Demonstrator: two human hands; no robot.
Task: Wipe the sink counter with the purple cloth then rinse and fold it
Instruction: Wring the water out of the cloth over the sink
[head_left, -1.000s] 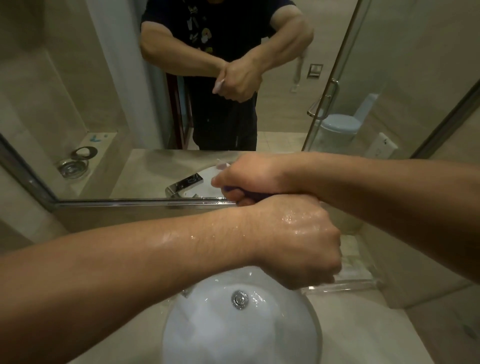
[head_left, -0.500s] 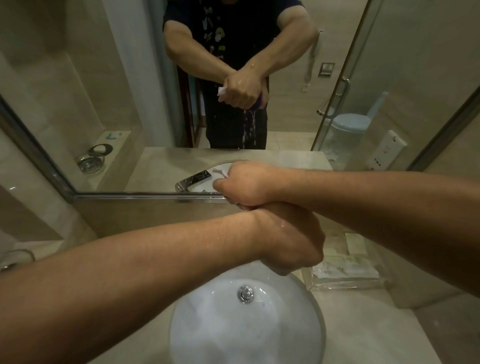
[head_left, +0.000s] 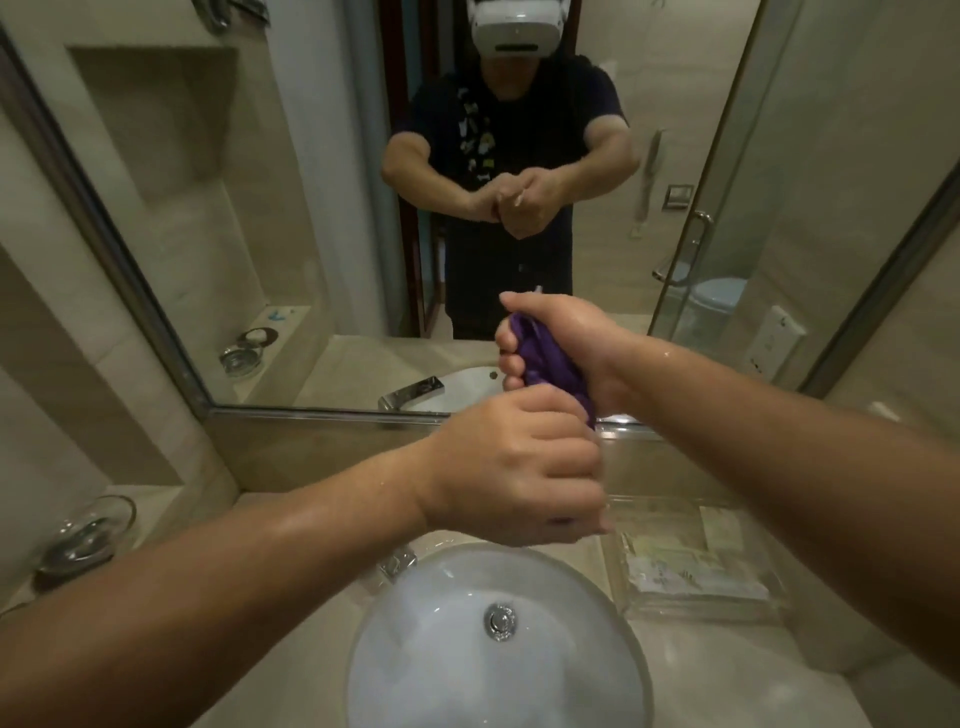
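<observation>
Both hands are raised above the white sink basin (head_left: 415, 665), gripping the purple cloth (head_left: 545, 364) between them. The right hand (head_left: 561, 343) is the farther one, close to the mirror (head_left: 260, 208); its fingers (head_left: 511, 358) are curled tightly round the upper part of the bunched cloth, with a twisted purple rope of fabric showing against the palm. The left hand (head_left: 514, 467) sits just below and nearer the camera, knuckles up, closed in a fist round the lower end of the cloth, of which only a small dark sliver shows under the fingers. The two fists nearly touch, and the cloth runs from one into the other. Both forearms look wet and shiny. Below the hands the basin shows its metal drain (head_left: 500, 622) in the middle, and a chrome faucet (head_left: 397, 564) peeks out from under the left wrist at the basin's far rim. On the beige counter (head_left: 727, 675) to the right of the basin stands a clear tray (head_left: 696, 566) holding what seem to be small packets, though they are too blurred to read. At the left edge a glass dish (head_left: 83, 530) rests on a ledge beside the counter. The mirror reflects the person in a dark shirt, wearing a white headset (head_left: 514, 26), hands together in front of the body, with a glass shower door (head_left: 696, 249) behind.
</observation>
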